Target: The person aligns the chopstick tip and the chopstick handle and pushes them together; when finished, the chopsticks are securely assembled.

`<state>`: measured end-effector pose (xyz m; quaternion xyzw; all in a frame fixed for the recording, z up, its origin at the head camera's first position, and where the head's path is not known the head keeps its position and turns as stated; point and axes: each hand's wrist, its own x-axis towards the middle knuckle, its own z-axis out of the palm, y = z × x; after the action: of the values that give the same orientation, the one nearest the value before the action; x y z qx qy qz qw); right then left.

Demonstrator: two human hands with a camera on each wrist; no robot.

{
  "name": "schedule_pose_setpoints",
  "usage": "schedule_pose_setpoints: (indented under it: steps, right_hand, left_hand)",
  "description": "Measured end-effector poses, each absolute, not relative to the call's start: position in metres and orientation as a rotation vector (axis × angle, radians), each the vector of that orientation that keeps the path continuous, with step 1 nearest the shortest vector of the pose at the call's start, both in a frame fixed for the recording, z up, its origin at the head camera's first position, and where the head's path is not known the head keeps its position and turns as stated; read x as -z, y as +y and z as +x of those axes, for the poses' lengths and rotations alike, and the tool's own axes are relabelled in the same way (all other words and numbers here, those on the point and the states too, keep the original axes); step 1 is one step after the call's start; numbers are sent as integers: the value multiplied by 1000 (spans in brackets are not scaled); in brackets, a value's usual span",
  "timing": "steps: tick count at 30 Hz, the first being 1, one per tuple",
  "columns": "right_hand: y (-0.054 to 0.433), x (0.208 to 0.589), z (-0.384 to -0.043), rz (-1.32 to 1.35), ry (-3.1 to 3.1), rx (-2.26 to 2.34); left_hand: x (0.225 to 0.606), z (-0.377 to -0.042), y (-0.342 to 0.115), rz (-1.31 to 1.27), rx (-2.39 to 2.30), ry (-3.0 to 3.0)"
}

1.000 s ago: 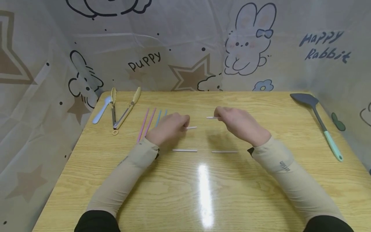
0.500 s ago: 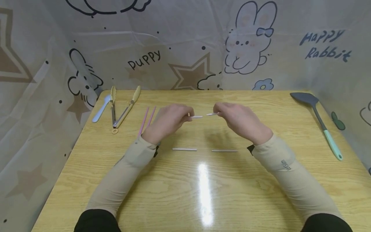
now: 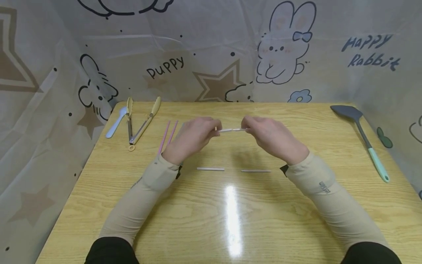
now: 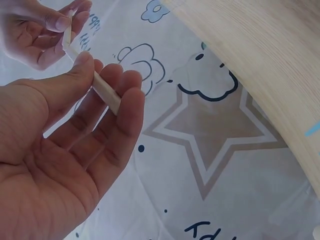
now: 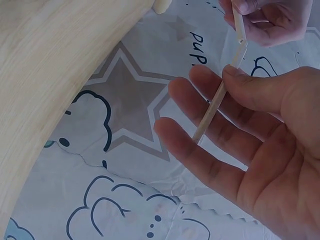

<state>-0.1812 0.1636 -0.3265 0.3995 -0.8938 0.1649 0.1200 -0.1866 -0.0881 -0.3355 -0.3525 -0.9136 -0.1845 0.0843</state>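
Note:
Between thumb and fingers my left hand (image 3: 194, 135) pinches a short white straw piece (image 4: 106, 93). My right hand (image 3: 271, 136) pinches another white straw piece (image 5: 210, 112) the same way. Above the far part of the table, the inner ends of the two pieces meet at a slight angle. Whether one end sits inside the other or they only touch, I cannot tell. On the table nearer me lie two more short white pieces, a left one (image 3: 210, 169) and a right one (image 3: 256, 171), with a gap between them.
Two pink straws (image 3: 163, 137) lie left of my left hand, which mostly hides blue straws (image 4: 313, 129). Farther left are open tongs (image 3: 141, 130) and a light blue spoon (image 3: 115, 124). A grey turner with a green handle (image 3: 378, 165) lies at the right edge. Printed cloth (image 3: 214, 44) hangs behind.
My left hand has moved away from me and slightly right with its straw piece. The gap between the two held pieces has closed; their ends now meet. The right hand has barely moved.

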Motion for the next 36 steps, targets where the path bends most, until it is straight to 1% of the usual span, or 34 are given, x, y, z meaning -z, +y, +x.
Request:
schedule_pose_setpoints:
  steps: [22, 31, 36]
  right_hand:
    - [162, 328, -178, 1162, -2668, -431]
    - [161, 328, -179, 1146, -2677, -369]
    - [162, 329, -179, 1151, -2645, -363]
  left_hand:
    - [335, -182, -88, -1091, 538, -2690]
    - [337, -181, -85, -1065, 394, -2664]
    - [338, -181, -84, -1053, 392, -2661]
